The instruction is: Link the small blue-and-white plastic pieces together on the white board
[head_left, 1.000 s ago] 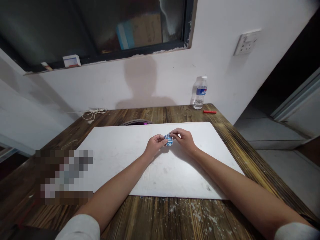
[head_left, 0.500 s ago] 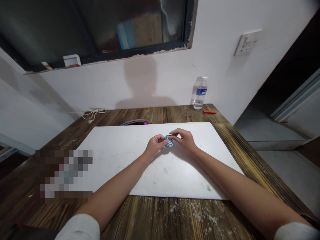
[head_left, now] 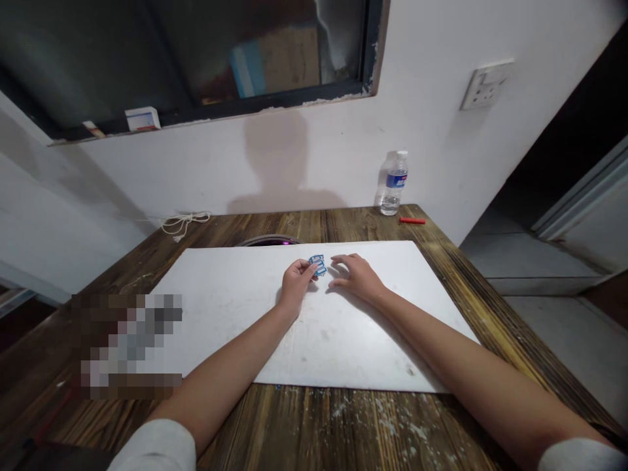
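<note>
Between the thumb and fingers of my left hand (head_left: 295, 282) is a small flat blue-and-white piece (head_left: 318, 265) with a cut-out or printed pattern; its exact kind is too small to make out. To the right of it, my right hand (head_left: 360, 275) is open, thumb and fingers apart and curved toward the piece without touching it. Both hands are over the far middle of a white board (head_left: 220, 314) that lies on the wooden table.
Behind the board stand a water bottle (head_left: 394, 183) and a red stick-like object (head_left: 413, 221). A bundle of pale cord (head_left: 184, 224) lies at the back left. A dark round rim (head_left: 269, 240) shows past the board's far edge. White specks dot the table's front (head_left: 377, 425).
My right hand has let go of the blue-and-white piece and its fingers have spread. My left hand has shifted slightly left with the piece, which now shows more of its face.
</note>
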A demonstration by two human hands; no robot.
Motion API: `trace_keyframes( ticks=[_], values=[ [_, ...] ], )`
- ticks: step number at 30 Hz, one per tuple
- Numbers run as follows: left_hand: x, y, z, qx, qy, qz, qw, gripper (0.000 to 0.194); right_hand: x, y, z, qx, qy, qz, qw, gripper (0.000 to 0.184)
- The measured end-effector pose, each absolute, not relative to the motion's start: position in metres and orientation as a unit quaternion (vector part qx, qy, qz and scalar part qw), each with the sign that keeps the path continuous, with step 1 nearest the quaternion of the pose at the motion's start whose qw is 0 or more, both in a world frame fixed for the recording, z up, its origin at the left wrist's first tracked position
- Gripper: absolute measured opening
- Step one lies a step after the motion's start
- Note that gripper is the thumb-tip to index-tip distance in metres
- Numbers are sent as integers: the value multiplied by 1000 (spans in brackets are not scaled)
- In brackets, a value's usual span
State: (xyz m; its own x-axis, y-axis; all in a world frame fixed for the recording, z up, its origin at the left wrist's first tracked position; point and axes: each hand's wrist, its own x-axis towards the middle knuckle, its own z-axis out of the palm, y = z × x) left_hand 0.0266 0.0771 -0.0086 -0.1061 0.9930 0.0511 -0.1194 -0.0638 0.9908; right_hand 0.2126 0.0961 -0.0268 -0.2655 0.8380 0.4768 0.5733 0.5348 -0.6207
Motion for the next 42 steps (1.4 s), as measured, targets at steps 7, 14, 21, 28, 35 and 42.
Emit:
trace_keyframes(
  ticks=[7, 14, 21, 28, 35, 42],
  values=[
    [26, 79, -10, 439, 485, 577, 489, 40, 214, 96, -23, -407, -855, 80, 311, 19],
    [26, 80, -10, 446, 482, 579, 483, 41, 210, 89, -17, -384, -876, 68, 284, 5],
    [26, 81, -13, 446, 477, 582, 485, 39, 208, 89, -16, -421, -863, 122, 250, 9],
    [26, 80, -11, 440, 478, 583, 488, 38, 204, 87, -17, -486, -833, 146, 222, 14],
    [25, 81, -13, 446, 476, 580, 488, 37, 203, 85, -13, -502, -825, 166, 199, 7],
    [25, 81, -12, 448, 477, 578, 488, 36, 205, 85, -13, -518, -819, 142, 203, 21]
  ],
)
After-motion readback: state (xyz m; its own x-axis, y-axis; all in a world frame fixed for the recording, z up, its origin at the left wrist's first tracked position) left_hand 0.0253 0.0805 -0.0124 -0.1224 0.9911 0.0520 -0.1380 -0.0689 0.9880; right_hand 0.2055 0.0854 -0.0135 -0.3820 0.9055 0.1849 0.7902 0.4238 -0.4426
